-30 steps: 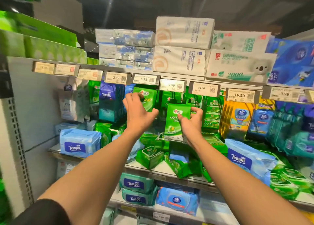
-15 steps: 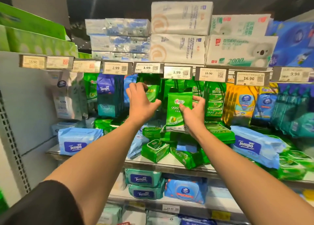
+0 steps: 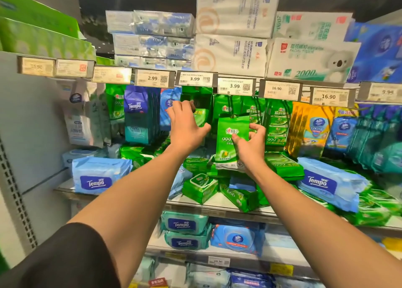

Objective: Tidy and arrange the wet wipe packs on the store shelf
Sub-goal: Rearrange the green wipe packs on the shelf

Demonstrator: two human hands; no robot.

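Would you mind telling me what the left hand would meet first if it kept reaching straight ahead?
Most likely the hanging green wet wipe pack under the 3.99 price tag. The left hand has its fingertips at or on it already; depth is hard to judge.

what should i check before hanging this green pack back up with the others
1. Right hand has firm hold of the green pack: ok, thumb and fingers pinch it.
2. Pack upright, label facing out: ok.
3. Left hand holds the hanging green packs aside: cannot tell, it touches them but the fingertips are hidden.
4. Hook visible and free: cannot tell, hidden behind the price tags.
5. Loose green packs on the shelf tidy: not ok, they lie jumbled.
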